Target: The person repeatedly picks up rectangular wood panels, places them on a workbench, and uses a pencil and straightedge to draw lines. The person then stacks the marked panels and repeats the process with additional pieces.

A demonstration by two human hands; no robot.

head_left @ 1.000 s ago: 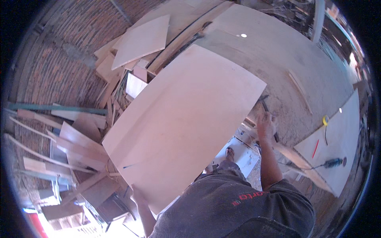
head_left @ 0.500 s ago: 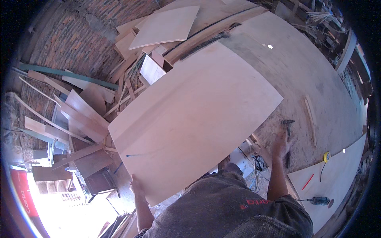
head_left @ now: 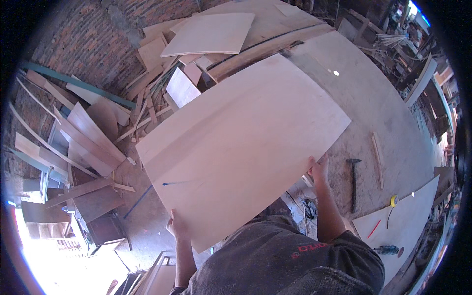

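A large pale plywood panel with a dark streak and a short blue mark lies slanted in front of me, its far end over the wooden worktop. My left hand grips its near left edge, thumb on the upper face. On the near right edge, my right hand is closed on the panel, with the thumb on top and the other fingers partly hidden beneath. A hammer lies on the worktop just right of my right hand, apart from it.
Beyond the hammer is a thin wood strip. On another board at right lie a yellow tape measure, a red stick and a power tool. Offcuts lean by a brick wall; another panel lies far back.
My right hand has let go of the hammer, which now lies on the worktop, and has taken the panel's right edge. My left hand keeps its grip. The view has shifted slightly.
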